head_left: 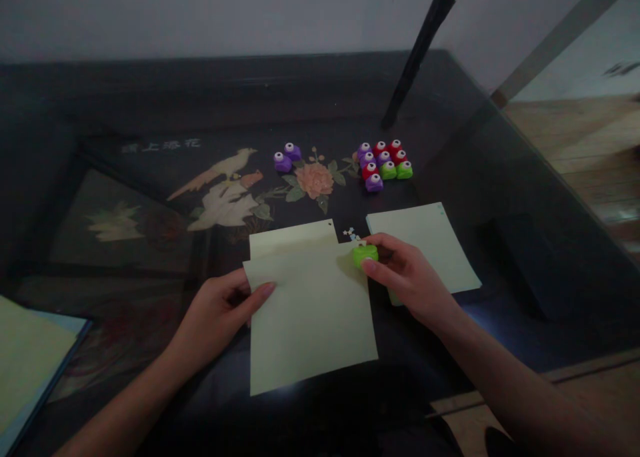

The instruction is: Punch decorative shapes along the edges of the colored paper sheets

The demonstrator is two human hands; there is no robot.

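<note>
Lime-green, apparently of moulded plastic, a small rounded punch is located at the far right corner of a pale yellow-green sheet. It is pinched between the thumb and fingers of the right hand; whether the corner is fully seated in its slot cannot be told. The left edge of the sheet is pinched by the left hand, thumb above and fingers beneath. For a clean result, the sheet should be kept flat and taut, the punch squared to the corner, and pressure applied evenly by the thumb without twisting; buckling or a ragged cut could otherwise be caused. The sheet is thin, matt and nearly square, and a second sheet is partly covered by its far edge. Tiny pale cut-outs, some seemingly star-shaped, are scattered just beyond the punch. To the right, a pale paper stack is marked by small bluish spots at its far corner. Farther back, ten rounded punches in purple, red and green are grouped closely, and two purple punches are set apart to their left. Everything is supported by a dark, glossy tabletop, decorated with a bird and flowers, from whose far side a black pole is seen rising obliquely.
</note>
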